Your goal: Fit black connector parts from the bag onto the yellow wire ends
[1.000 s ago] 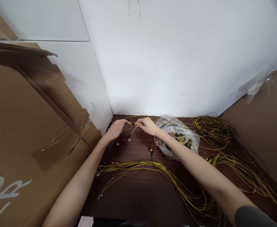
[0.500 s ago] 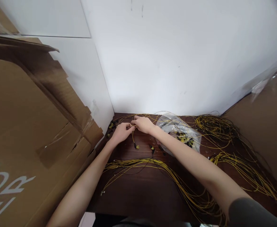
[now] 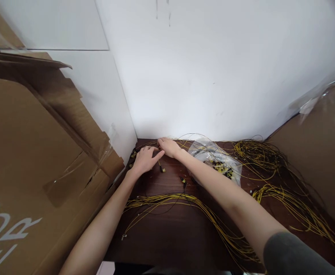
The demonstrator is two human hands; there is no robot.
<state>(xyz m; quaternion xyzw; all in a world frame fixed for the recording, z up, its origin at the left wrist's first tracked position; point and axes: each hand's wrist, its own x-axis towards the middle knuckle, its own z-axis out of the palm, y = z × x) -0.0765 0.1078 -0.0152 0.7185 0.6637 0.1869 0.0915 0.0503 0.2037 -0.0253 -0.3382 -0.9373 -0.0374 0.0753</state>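
At the back of the dark wooden tabletop [image 3: 156, 248], my left hand [image 3: 145, 160] is open, its thumb stretched out apart from the fingers. My right hand [image 3: 169, 147] sits just beside it, fingers curled down on a thin yellow cable [image 3: 159, 162]; its fingertips are partly hidden. From between the hands that cable runs down to a small black and yellow connector [image 3: 163, 170] on the wood. A second black and yellow connector [image 3: 183, 181] lies nearer to me. Below both hands stretches a bundle of yellow cables [image 3: 190, 197].
A clear plastic bag [image 3: 236, 172] with yellow and black connectors lies right of my hands. Tangled cables [image 3: 253, 152] and another cable bundle [image 3: 287, 202] lie farther right. Cardboard boxes [image 3: 41, 152] flank both sides, and a white wall [image 3: 202, 76] rises behind.
My left hand has let go of the cable and its fingers have spread. The right hand has shifted slightly left, and the hanging connector has moved up a little toward the hands.
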